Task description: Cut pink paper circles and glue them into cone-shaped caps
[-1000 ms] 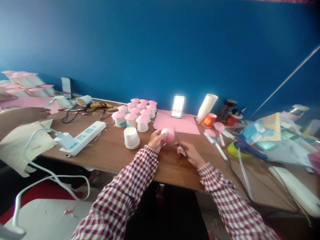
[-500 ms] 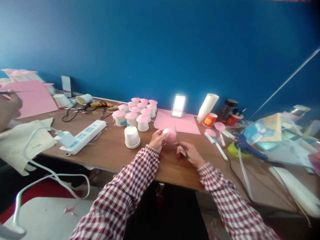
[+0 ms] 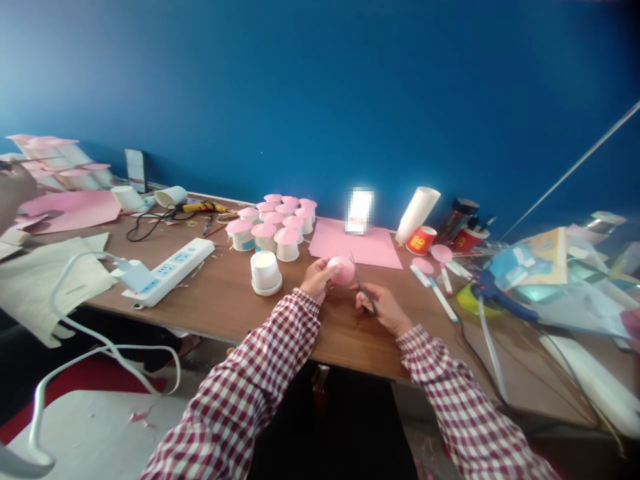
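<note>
My left hand (image 3: 316,280) pinches a round pink paper disc (image 3: 341,270) above the table, thumb on its face. In my right hand (image 3: 381,308) is a pair of scissors (image 3: 369,301), fingers through the handles. Its blades stand upright at the disc's right edge; whether they touch the paper I cannot tell. A white paper cup (image 3: 265,270) stands upside down left of my left hand. Behind it are several white cups topped with pink discs (image 3: 263,230). A pink sheet (image 3: 330,241) lies beyond my hands.
A white power strip (image 3: 175,270) and a glue gun (image 3: 204,208) are on the left, near a co-worker's hand (image 3: 15,190). To the right are markers (image 3: 443,300), a red cup (image 3: 421,241), a leaning white cup stack (image 3: 418,213) and a blue glue gun (image 3: 505,300).
My hands, the disc and the scissors hold nearly the same place. At far left, the co-worker's hand has shifted up and the pink sheet there now lies lower.
</note>
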### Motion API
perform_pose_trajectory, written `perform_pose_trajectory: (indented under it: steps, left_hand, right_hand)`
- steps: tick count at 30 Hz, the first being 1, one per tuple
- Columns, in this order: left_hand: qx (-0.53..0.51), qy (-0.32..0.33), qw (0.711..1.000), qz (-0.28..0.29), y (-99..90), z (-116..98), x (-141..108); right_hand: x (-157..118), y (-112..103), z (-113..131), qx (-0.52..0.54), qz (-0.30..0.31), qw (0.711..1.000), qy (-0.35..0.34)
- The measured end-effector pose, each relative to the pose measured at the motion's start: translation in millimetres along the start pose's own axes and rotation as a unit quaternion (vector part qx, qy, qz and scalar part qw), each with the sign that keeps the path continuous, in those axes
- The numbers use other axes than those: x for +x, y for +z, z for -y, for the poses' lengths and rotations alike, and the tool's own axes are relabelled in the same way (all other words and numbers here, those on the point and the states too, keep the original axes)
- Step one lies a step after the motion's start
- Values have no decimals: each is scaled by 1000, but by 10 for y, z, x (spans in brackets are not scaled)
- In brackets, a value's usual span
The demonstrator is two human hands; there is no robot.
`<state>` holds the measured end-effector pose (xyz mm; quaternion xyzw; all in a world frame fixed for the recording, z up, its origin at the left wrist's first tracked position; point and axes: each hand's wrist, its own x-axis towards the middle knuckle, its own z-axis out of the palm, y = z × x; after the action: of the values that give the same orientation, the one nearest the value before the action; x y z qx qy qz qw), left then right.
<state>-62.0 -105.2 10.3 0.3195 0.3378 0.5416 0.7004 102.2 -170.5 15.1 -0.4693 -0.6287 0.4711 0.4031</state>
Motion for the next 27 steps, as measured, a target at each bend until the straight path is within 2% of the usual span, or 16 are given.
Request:
perform_pose_trajectory:
  steps: [27]
  left_hand:
    - [-23, -7, 1000, 14, 25, -24, -13]
  right_hand:
    - [-4, -8, 18, -14, 2, 1000, 2]
